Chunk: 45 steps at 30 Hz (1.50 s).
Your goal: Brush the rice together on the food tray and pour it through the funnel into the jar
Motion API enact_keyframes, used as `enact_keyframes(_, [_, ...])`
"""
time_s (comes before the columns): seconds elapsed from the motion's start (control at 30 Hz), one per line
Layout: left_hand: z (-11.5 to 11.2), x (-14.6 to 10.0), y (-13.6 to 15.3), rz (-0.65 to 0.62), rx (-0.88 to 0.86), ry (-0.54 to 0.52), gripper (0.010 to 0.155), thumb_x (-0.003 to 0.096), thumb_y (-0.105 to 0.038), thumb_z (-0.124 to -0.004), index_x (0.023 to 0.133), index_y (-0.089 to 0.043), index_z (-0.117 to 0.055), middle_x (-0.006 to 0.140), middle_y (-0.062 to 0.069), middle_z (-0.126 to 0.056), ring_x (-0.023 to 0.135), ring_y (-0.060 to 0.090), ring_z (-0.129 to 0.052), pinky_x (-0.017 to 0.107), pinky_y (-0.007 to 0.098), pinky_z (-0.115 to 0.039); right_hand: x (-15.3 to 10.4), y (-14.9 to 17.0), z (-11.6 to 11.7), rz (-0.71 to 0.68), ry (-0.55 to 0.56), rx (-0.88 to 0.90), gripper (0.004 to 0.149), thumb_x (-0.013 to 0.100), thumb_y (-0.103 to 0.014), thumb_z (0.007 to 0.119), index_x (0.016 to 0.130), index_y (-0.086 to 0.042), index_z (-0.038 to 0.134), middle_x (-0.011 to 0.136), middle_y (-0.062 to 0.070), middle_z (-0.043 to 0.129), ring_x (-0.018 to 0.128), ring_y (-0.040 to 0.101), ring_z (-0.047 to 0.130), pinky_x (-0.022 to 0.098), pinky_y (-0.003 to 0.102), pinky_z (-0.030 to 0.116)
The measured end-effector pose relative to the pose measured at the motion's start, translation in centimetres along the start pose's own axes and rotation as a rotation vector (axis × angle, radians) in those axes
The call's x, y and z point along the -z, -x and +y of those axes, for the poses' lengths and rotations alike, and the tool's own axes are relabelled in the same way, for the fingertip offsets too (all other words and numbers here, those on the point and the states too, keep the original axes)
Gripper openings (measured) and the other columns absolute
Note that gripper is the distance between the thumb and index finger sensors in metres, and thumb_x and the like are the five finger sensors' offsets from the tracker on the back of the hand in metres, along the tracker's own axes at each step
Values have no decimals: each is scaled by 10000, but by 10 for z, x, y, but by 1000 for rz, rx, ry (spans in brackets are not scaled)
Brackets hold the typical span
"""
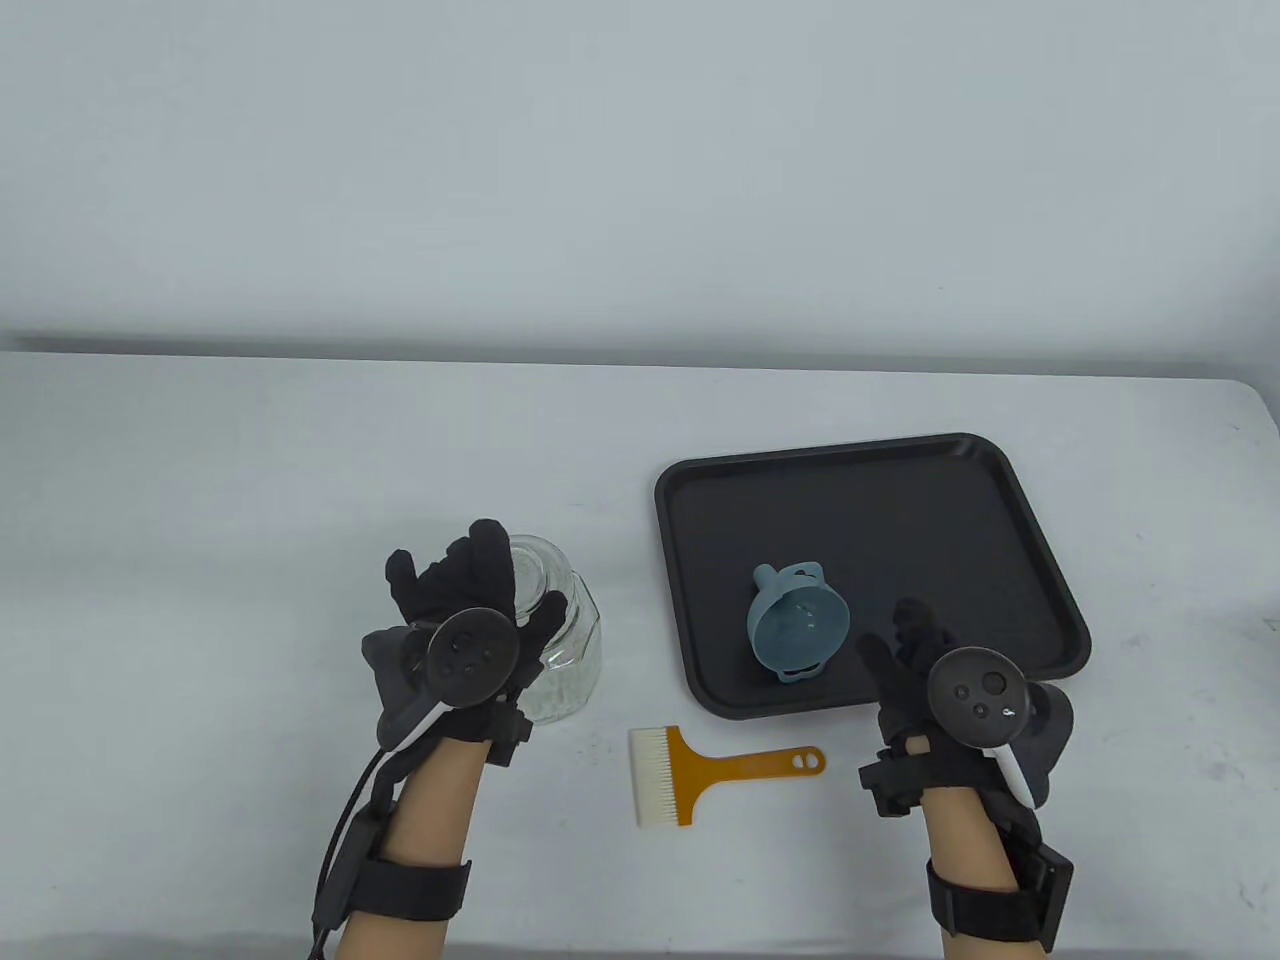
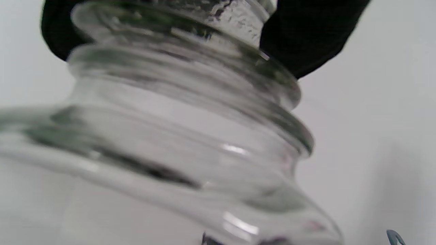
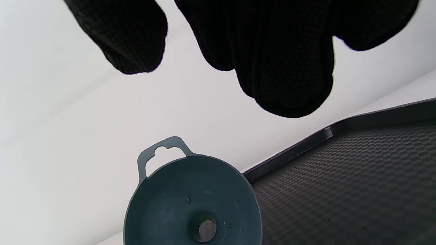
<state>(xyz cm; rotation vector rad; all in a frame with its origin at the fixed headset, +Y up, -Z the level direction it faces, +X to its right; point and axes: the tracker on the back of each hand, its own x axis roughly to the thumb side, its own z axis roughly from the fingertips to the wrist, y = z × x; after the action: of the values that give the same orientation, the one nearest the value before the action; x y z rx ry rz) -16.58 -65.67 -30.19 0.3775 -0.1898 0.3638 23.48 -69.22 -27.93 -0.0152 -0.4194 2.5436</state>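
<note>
My left hand (image 1: 520, 578) grips a clear glass jar (image 1: 568, 640) at its neck, left of the tray; the jar looks tilted and whitish grains seem to lie in its lower part. The left wrist view is filled by the jar's threaded neck (image 2: 177, 136), with gloved fingers (image 2: 306, 34) behind it. A blue-grey funnel (image 1: 800, 625) lies on the black food tray (image 1: 900, 510) near its front left corner. My right hand (image 1: 905, 640) hovers just right of the funnel with relaxed fingers (image 3: 286, 68) holding nothing, apart from the funnel (image 3: 194, 200). No rice shows on the tray (image 3: 357, 177).
A brush (image 1: 720, 768) with an orange handle and white bristles lies on the white table in front of the tray, between my hands. The table's far edge meets a plain wall.
</note>
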Motion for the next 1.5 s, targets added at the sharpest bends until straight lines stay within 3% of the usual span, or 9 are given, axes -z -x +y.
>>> enact_keyframes(1.23, [-8,4,-10,34,55,113,893,496,-477,-792,1074,132,-489,915,471,-646,704,708,-716,604,868,-248,0,1,-2,15,-18,8,602,493,-371,741,876,90,684,773,293,815,547,420,948,474,641,620])
enact_keyframes(1.5, [-12,-6,-7,14,1,100,885,527,-454,-743,1103,111,-378,1010,476,-500,817,726,-612,599,871,-221,0,-4,4,-24,-49,-25,638,494,-382,740,915,85,631,818,313,771,601,452,915,498,668,579])
